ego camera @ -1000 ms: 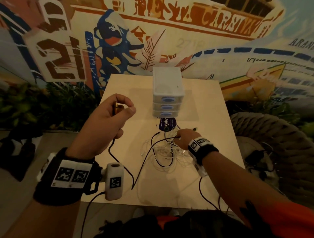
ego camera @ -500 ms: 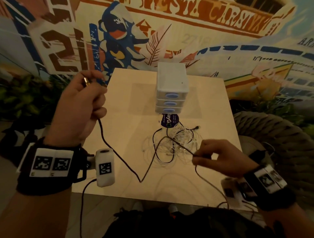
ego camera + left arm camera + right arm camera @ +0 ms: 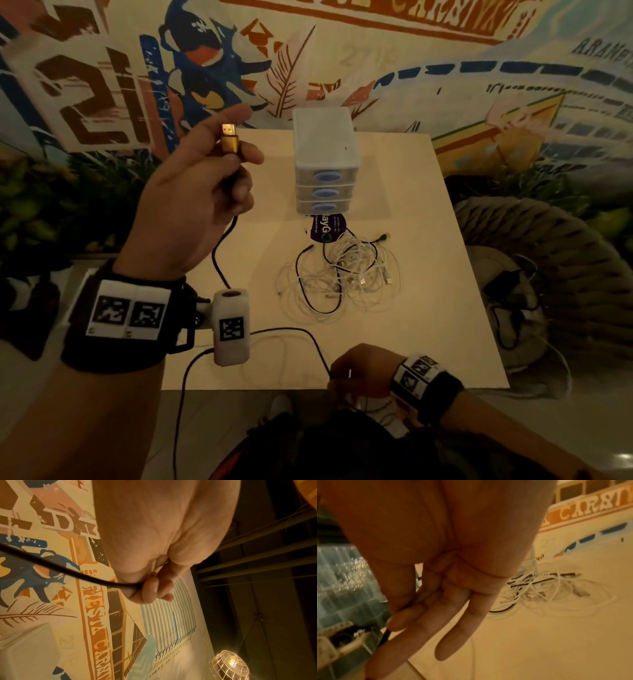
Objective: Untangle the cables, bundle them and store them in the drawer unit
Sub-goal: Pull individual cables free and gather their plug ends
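My left hand (image 3: 219,171) is raised over the table's left side and grips a black cable (image 3: 222,253) just below its gold USB plug (image 3: 228,138); the cable (image 3: 51,565) runs out of its curled fingers in the left wrist view. That cable sags down and across to my right hand (image 3: 359,371) at the table's near edge, which pinches it (image 3: 386,635) between thumb and forefinger. A tangle of white and black cables (image 3: 342,274) lies mid-table. Behind it stands a small white drawer unit (image 3: 325,161) with three shut drawers.
A purple round sticker (image 3: 327,228) lies in front of the drawer unit. The light wooden table (image 3: 428,325) backs onto a painted mural wall. A woven rope seat (image 3: 548,274) with dark cables on it sits to the right. Plants line the left.
My right hand has drawn back from the tangle to the table's near edge, pulling the black cable free of the pile. My left hand turned so the gold plug points up.
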`<state>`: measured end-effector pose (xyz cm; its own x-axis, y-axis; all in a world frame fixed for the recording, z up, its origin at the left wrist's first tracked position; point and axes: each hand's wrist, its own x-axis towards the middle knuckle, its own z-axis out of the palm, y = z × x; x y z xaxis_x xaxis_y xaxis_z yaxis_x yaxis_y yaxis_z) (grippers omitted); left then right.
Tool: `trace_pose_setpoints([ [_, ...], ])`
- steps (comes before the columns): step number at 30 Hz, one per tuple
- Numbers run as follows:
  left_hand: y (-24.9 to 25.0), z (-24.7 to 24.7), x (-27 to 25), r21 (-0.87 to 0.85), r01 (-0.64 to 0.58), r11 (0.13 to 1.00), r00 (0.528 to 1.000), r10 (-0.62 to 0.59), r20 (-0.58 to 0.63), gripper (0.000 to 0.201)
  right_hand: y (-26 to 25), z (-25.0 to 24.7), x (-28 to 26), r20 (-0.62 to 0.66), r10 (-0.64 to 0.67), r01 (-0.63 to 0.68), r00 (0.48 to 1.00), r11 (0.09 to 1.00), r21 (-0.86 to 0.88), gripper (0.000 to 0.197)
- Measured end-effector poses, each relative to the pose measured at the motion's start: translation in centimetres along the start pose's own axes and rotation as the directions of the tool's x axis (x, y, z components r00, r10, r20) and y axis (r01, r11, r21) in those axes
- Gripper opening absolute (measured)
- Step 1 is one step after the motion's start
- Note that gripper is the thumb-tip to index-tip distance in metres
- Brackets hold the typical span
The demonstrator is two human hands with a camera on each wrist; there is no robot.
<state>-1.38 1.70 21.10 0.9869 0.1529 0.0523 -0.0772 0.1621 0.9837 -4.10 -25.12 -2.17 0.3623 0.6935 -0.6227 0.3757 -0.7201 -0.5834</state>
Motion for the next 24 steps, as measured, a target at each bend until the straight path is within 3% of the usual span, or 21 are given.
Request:
trace_pose_setpoints([
  [4, -0.2, 0.1, -0.3, -0.003, -0.029, 1.0, 0.998, 0.03, 0.055, 0.034, -1.8, 0.3, 0.2, 0.023, -0.072, 0.069, 0.997, 0.988, 0.138, 0.03],
  [7, -0.4, 0.1, -0.6, -0.026, 0.037, 0.999, 0.998, -0.035, 0.061, 0.027, -1.8, -0.6, 0.3, -0.035, -0.042, 0.042, 0.999, 0.999, -0.001, 0.033],
  [9, -0.5, 0.2, -0.8, -0.124, 0.118, 0.985, 0.989, -0.105, 0.108, 0.027, -1.3, -2.0, 0.0, -0.101, 0.04, -0.05, 0.994, 0.994, -0.097, 0.038],
  [11, -0.5, 0.3, -1.0, -0.236, 0.187, 0.954, 0.975, -0.15, 0.164, 0.024, -1.6, -4.0, -0.9, -0.221, 0.06, -0.077, 0.973, 0.995, -0.068, 0.042],
  [13, -0.8, 0.7, -1.2, -0.293, 0.229, 0.928, 0.967, -0.181, 0.181, 0.023, -3.4, -6.6, -2.3, -0.366, -0.019, 0.038, 0.93, 0.998, 0.044, 0.049],
  [15, -1.1, 1.3, -1.4, -0.321, 0.256, 0.912, 0.962, -0.208, 0.176, 0.029, -6.5, -9.2, -3.5, -0.505, -0.135, 0.235, 0.852, 0.962, 0.139, 0.052],
  [17, -1.4, 1.9, -1.5, -0.331, 0.264, 0.906, 0.961, -0.218, 0.17, 0.035, -10.0, -11.0, -4.2, -0.54, -0.232, 0.385, 0.809, 0.903, 0.19, 0.044],
  [21, -1.5, 2.1, -1.1, -0.26, 0.199, 0.945, 0.973, -0.158, 0.169, 0.041, -14.4, -10.7, -3.0, -0.477, -0.317, 0.476, 0.819, 0.84, 0.26, 0.015],
  [24, -1.3, 0.7, -0.6, -0.227, 0.144, 0.963, 0.982, -0.11, 0.157, 0.04, -13.8, -9.1, -1.7, -0.467, -0.209, 0.401, 0.859, 0.843, 0.36, 0.032],
])
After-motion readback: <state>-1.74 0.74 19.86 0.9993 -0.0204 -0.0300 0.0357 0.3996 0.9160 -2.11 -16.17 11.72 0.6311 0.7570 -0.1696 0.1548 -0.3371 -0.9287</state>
